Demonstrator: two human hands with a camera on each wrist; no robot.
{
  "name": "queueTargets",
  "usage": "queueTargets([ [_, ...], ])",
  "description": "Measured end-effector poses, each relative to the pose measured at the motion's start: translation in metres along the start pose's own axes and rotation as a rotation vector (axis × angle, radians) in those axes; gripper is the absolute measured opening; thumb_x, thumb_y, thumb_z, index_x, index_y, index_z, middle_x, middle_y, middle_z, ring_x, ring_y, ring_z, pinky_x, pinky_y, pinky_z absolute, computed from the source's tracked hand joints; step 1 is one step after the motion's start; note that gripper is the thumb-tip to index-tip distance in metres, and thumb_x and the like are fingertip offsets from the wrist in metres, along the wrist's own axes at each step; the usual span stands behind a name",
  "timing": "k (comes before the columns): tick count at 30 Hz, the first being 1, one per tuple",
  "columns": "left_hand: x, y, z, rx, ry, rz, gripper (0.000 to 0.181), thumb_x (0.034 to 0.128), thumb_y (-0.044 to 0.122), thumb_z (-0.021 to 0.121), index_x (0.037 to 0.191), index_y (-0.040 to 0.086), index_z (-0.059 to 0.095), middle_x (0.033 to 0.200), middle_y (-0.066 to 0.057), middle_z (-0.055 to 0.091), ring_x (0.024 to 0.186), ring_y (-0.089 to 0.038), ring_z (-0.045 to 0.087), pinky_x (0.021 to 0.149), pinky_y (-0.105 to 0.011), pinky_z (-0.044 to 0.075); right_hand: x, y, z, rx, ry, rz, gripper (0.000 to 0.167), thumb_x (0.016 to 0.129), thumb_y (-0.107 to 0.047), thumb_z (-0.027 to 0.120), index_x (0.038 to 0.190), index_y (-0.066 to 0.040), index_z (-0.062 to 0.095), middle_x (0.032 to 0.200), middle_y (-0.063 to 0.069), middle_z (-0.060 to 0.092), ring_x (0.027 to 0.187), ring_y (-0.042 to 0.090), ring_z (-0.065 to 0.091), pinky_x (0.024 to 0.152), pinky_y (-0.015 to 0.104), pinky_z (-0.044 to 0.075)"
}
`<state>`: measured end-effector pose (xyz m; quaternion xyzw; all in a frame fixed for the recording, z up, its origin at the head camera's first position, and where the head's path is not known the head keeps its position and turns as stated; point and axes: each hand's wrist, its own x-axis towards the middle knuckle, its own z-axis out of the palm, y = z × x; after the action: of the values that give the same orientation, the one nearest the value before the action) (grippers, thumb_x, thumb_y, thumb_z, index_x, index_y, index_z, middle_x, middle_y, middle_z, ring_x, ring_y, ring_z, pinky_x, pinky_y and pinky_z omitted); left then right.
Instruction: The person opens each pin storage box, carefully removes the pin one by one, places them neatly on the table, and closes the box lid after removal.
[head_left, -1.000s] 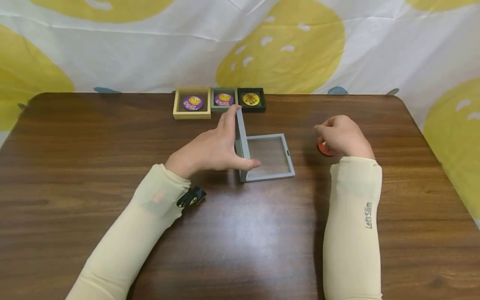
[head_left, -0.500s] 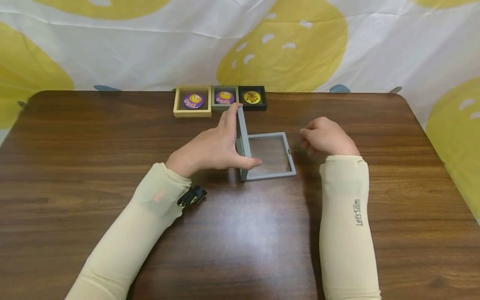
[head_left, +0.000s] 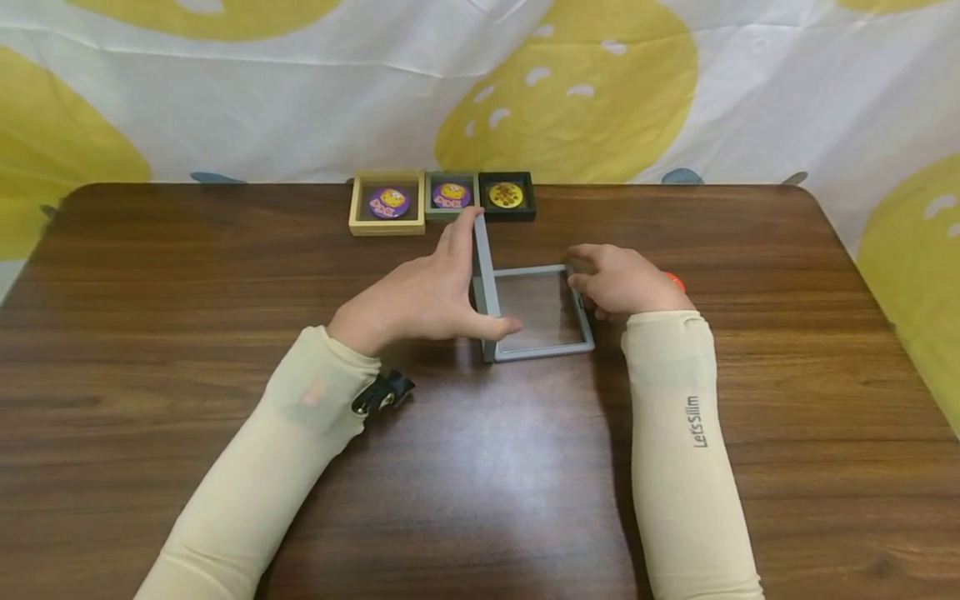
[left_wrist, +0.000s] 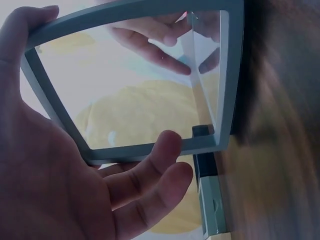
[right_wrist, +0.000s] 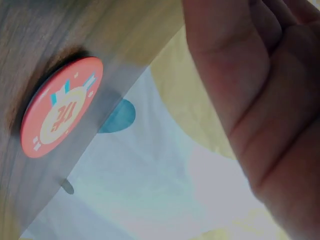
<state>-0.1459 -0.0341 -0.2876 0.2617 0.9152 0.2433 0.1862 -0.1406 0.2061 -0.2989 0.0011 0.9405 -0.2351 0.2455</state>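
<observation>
Apparently worktop's (head_left: 517, 467) far-edge framed badges (head_left: 452, 197) were done, round red badge (right_wrist: 62, 106) pending; left hand (head_left: 420, 300) gripped open grey plastic frame (head_left: 487, 271), right hand (head_left: 621, 280): hold unclear.

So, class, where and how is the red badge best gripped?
Probably pinch the red badge at opposite points of its rim, coming from above: it is a round disc, printed face up on the table, so its underside looks covered while its edge is exposed.

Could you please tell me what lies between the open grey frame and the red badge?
In the head view, the right hand is between the grey frame and the red badge, partly hiding the badge.
</observation>
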Motion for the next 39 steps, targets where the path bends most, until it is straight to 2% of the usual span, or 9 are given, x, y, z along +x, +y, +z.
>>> queueTargets([
  [6,-0.002,-0.003,-0.005,-0.019,-0.059,0.011,0.127,0.0671,0.065,0.07,0.148,0.025,-0.019,0.159,-0.014,0.005,0.101,-0.031,0.063,0.095,-0.04,0.048,0.001,-0.002,0.004,-0.002,-0.008,-0.005,0.046,0.098,-0.024,0.048,0.141,-0.011,0.043,0.088,0.009,0.062,0.062,0.017,0.055,0.065,0.03,0.047],
  [9,-0.003,-0.004,-0.007,-0.056,-0.096,0.034,0.127,0.0685,0.062,0.071,0.147,0.027,-0.022,0.158,-0.016,0.006,0.098,-0.026,0.063,0.088,-0.037,0.051,0.001,-0.003,0.005,0.027,-0.016,-0.003,0.04,0.096,-0.022,0.051,0.134,-0.008,0.047,0.087,0.009,0.062,0.064,0.018,0.056,0.062,0.028,0.048],
  [15,-0.008,-0.01,-0.016,-0.123,-0.168,0.115,0.125,0.0741,0.048,0.074,0.147,0.024,-0.024,0.127,-0.013,0.049,0.103,-0.016,0.058,0.083,-0.032,0.048,0.001,-0.004,0.006,0.019,-0.005,0.007,0.022,0.094,-0.02,0.057,0.108,-0.002,0.057,0.075,0.008,0.059,0.064,0.017,0.055,0.059,0.027,0.048],
  [19,-0.013,-0.013,-0.026,-0.109,-0.172,0.143,0.113,0.0772,0.039,0.074,0.151,0.017,-0.009,0.127,-0.01,0.055,0.11,-0.017,0.058,0.095,-0.035,0.046,0.003,-0.003,0.007,0.023,-0.006,0.023,0.017,0.091,-0.019,0.061,0.095,-0.002,0.059,0.069,0.007,0.056,0.061,0.016,0.054,0.056,0.026,0.047],
  [22,-0.017,-0.017,-0.034,-0.009,-0.127,0.155,0.079,0.0799,0.034,0.069,0.144,0.012,0.028,0.114,-0.005,0.061,0.097,-0.015,0.061,0.088,-0.034,0.048,0.004,-0.003,0.008,0.007,-0.015,0.017,0.015,0.089,-0.018,0.064,0.089,-0.004,0.063,0.068,0.005,0.056,0.059,0.015,0.053,0.056,0.026,0.046],
  [26,-0.018,-0.022,-0.039,0.193,-0.013,0.15,0.022,0.0831,0.031,0.062,0.096,0.015,0.054,0.073,0.001,0.053,0.069,-0.013,0.051,0.066,-0.031,0.042,0.004,-0.003,0.009,-0.023,-0.033,-0.01,0.013,0.086,-0.019,0.066,0.084,-0.005,0.066,0.067,0.003,0.059,0.06,0.015,0.054,0.056,0.026,0.044],
  [28,-0.016,-0.023,-0.039,0.286,0.058,0.129,0.018,0.0854,0.03,0.06,0.082,0.015,0.05,0.067,0.001,0.047,0.065,-0.015,0.047,0.061,-0.032,0.039,0.005,-0.005,0.01,-0.034,-0.04,-0.02,0.012,0.085,-0.018,0.067,0.081,-0.006,0.067,0.067,0.003,0.059,0.06,0.014,0.054,0.057,0.026,0.044],
  [32,-0.012,-0.025,-0.037,0.408,0.183,0.072,0.021,0.0894,0.03,0.06,0.08,0.013,0.05,0.072,-0.003,0.054,0.071,-0.021,0.055,0.062,-0.041,0.044,0.005,-0.015,0.015,-0.065,-0.057,-0.057,0.009,0.082,-0.015,0.068,0.076,-0.008,0.067,0.063,0.001,0.06,0.058,0.014,0.056,0.057,0.026,0.044],
  [39,-0.01,-0.031,-0.037,0.424,0.298,0.01,0.021,0.0919,0.028,0.061,0.096,0.01,0.053,0.096,-0.009,0.065,0.093,-0.032,0.064,0.069,-0.053,0.05,0.002,-0.046,0.029,-0.184,-0.072,-0.136,0.009,0.078,-0.016,0.07,0.07,-0.013,0.069,0.059,-0.002,0.061,0.055,0.012,0.057,0.057,0.028,0.043],
])
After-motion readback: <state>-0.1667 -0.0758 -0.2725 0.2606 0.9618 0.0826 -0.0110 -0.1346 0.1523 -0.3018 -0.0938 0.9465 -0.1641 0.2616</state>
